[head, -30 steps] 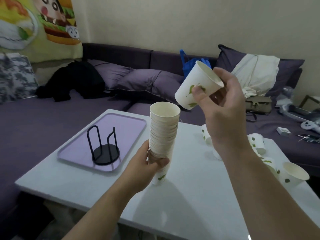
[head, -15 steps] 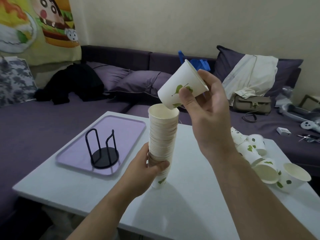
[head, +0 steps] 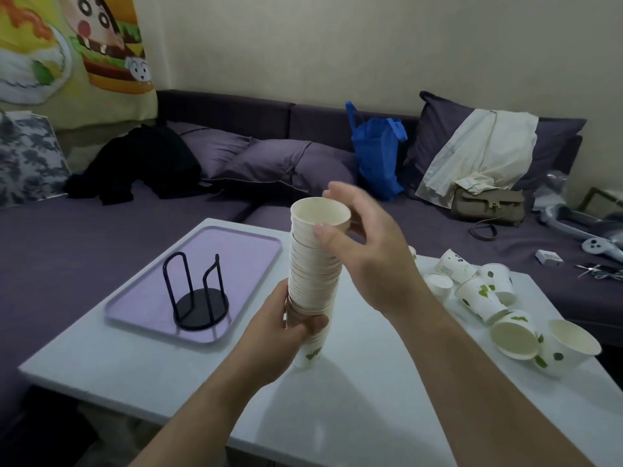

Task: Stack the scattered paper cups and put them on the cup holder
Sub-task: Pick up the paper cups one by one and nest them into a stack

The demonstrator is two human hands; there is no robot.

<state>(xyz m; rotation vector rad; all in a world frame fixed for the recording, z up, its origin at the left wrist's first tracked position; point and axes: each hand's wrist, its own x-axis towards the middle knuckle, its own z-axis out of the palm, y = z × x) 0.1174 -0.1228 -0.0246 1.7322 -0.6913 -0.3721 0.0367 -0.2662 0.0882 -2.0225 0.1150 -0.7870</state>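
A tall stack of white paper cups (head: 313,274) with green leaf prints stands tilted slightly above the white table (head: 371,416). My left hand (head: 286,328) grips the stack near its bottom. My right hand (head: 371,257) is at the stack's top, with the thumb on the front of the top cup (head: 320,214) and the fingers behind its rim. The top cup sits nested in the stack. The black wire cup holder (head: 199,298) stands with nothing in it on a purple tray (head: 236,244) to the left. Several loose cups (head: 482,298) lie on the table at the right.
A purple sofa surrounds the table on the far and left sides. On it lie a blue bag (head: 377,153), a khaki handbag (head: 488,203), black clothing (head: 141,163) and cushions. The table's right edge is close to the loose cups.
My right hand has brought the single tilted cup down and set it into the top of the stack. The left hand and the stack have stayed in place.
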